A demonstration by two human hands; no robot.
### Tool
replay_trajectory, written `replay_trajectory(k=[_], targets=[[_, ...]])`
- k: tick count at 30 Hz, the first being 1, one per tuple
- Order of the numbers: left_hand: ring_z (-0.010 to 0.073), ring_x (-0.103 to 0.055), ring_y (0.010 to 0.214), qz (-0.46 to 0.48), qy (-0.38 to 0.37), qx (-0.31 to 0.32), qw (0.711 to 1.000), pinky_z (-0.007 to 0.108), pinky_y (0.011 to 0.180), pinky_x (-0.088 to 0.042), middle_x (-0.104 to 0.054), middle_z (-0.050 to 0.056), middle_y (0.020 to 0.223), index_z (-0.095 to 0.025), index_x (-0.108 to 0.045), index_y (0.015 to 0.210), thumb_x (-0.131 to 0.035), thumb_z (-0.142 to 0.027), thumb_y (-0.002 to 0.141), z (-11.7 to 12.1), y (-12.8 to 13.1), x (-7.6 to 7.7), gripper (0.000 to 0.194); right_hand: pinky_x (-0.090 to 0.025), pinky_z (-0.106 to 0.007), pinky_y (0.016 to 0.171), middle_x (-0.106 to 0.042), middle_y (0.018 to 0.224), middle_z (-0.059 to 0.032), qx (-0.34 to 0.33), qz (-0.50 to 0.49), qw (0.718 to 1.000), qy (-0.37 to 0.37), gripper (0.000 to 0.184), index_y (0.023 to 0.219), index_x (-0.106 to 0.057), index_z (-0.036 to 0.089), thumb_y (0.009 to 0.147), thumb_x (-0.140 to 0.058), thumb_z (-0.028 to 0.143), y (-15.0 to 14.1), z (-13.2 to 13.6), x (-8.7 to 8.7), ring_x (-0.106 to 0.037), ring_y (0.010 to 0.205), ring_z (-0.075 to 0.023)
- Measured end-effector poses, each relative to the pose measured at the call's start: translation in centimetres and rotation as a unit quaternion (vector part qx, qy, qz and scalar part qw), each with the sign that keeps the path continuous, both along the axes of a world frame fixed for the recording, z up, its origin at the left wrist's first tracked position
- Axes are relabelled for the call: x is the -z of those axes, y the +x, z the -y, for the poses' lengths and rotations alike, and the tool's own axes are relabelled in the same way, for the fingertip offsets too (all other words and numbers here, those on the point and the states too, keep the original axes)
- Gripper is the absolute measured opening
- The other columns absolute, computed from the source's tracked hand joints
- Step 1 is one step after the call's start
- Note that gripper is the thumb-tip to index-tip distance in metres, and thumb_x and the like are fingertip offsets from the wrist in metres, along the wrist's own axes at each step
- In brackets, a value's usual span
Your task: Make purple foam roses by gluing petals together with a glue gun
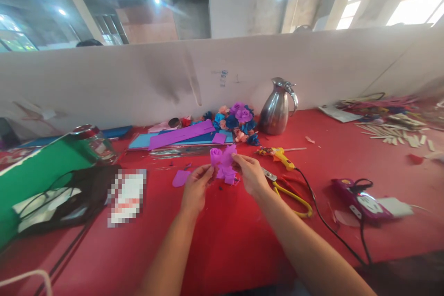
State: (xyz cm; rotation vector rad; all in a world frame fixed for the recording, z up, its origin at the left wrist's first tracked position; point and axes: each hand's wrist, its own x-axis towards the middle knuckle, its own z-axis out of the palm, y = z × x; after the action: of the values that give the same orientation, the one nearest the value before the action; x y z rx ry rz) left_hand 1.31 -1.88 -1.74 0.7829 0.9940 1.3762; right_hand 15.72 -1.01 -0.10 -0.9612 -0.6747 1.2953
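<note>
Between my two hands is a purple paper flower (215, 156) with a rolled, rose-like centre. My left hand (197, 187) pinches it from below on the left, fingers closed. My right hand (250, 172) grips a loose purple paper petal (228, 153) at its right edge between thumb and fingers. Whether that petal is joined to the rolled centre I cannot tell. Purple paper scraps (227, 176) lie on the red table just behind my hands, and a rounded purple paper piece (181, 178) rests beside my left hand.
Finished paper flowers (239, 118) sit near a steel jug (276, 108). Purple paper strips (182, 134) lie on blue sheets. To the right are a yellow glue gun (284, 158), yellow-handled pliers (293, 201) and a purple power strip (362, 201) with cables. A glass jar (95, 143) stands left.
</note>
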Motion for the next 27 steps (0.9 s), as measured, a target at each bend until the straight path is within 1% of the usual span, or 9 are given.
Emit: replay_trajectory(k=[3,7,11,15,20,24,27], targets=[[0.0135,-0.065,0.068,0.013,0.000,-0.001,1.000,0.028,0.071,-0.051,-0.071,0.002,0.071,-0.015,-0.069,0.075,-0.084,-0.030,0.051,0.1,0.3,-0.1,0.032,-0.037,-0.025,0.056,-0.055,0.051,0.0011,0.011,-0.007,1.000,0.005,0.027,0.054,-0.064,0.015,0.054,-0.074,0.040,-0.6,0.3,0.0,-0.048,0.054,-0.0110],[0.0152,-0.067,0.073,0.030,0.008,-0.004,1.000,0.032,0.077,-0.052,-0.073,0.003,0.076,-0.015,-0.069,0.077,-0.084,-0.029,0.052,0.2,0.5,-0.2,0.032,-0.038,-0.025,0.057,-0.056,0.054,0.0006,0.022,-0.013,1.000,0.010,0.029,0.057,-0.065,0.015,0.055,-0.075,0.042,-0.9,0.4,0.3,-0.048,0.056,-0.0112],[0.0153,-0.066,0.074,0.048,0.012,-0.015,0.999,0.035,0.079,-0.052,-0.071,0.000,0.073,-0.016,-0.067,0.071,-0.084,-0.025,0.050,0.1,0.6,0.2,0.029,-0.038,-0.025,0.057,-0.055,0.055,0.0010,0.031,-0.007,0.999,0.019,0.032,0.056,-0.063,0.015,0.057,-0.074,0.046,-1.1,0.5,0.4,-0.047,0.055,-0.0112],[0.0135,-0.065,0.071,0.053,0.004,-0.015,0.998,0.033,0.079,-0.052,-0.069,-0.001,0.069,-0.016,-0.066,0.065,-0.085,-0.023,0.048,0.0,0.7,0.6,0.027,-0.036,-0.025,0.056,-0.054,0.053,0.0015,0.031,-0.006,0.999,0.023,0.033,0.053,-0.060,0.015,0.059,-0.072,0.045,-1.5,0.8,0.3,-0.045,0.054,-0.0108],[0.0127,-0.065,0.070,0.050,0.002,-0.009,0.999,0.030,0.080,-0.051,-0.070,0.000,0.069,-0.015,-0.068,0.063,-0.087,-0.024,0.045,-0.1,0.8,0.8,0.028,-0.035,-0.024,0.056,-0.054,0.054,0.0018,0.021,-0.029,0.999,0.026,0.031,0.056,-0.063,0.015,0.060,-0.073,0.044,-2.1,1.2,0.2,-0.045,0.055,-0.0102],[0.0130,-0.065,0.069,0.040,0.003,0.001,0.999,0.030,0.081,-0.051,-0.070,0.001,0.068,-0.014,-0.068,0.064,-0.087,-0.025,0.046,-0.2,0.9,1.0,0.028,-0.035,-0.024,0.057,-0.055,0.056,0.0016,0.012,-0.015,0.999,0.039,0.032,0.059,-0.066,0.014,0.064,-0.070,0.046,-2.4,1.4,0.4,-0.045,0.056,-0.0102],[0.0141,-0.066,0.071,0.034,0.009,0.015,0.999,0.030,0.083,-0.050,-0.072,0.002,0.071,-0.015,-0.069,0.065,-0.085,-0.025,0.049,-0.2,1.0,1.2,0.025,-0.037,-0.025,0.058,-0.057,0.057,0.0007,0.003,-0.003,0.999,0.046,0.033,0.061,-0.068,0.014,0.067,-0.068,0.047,-2.5,1.5,0.4,-0.046,0.057,-0.0114]])
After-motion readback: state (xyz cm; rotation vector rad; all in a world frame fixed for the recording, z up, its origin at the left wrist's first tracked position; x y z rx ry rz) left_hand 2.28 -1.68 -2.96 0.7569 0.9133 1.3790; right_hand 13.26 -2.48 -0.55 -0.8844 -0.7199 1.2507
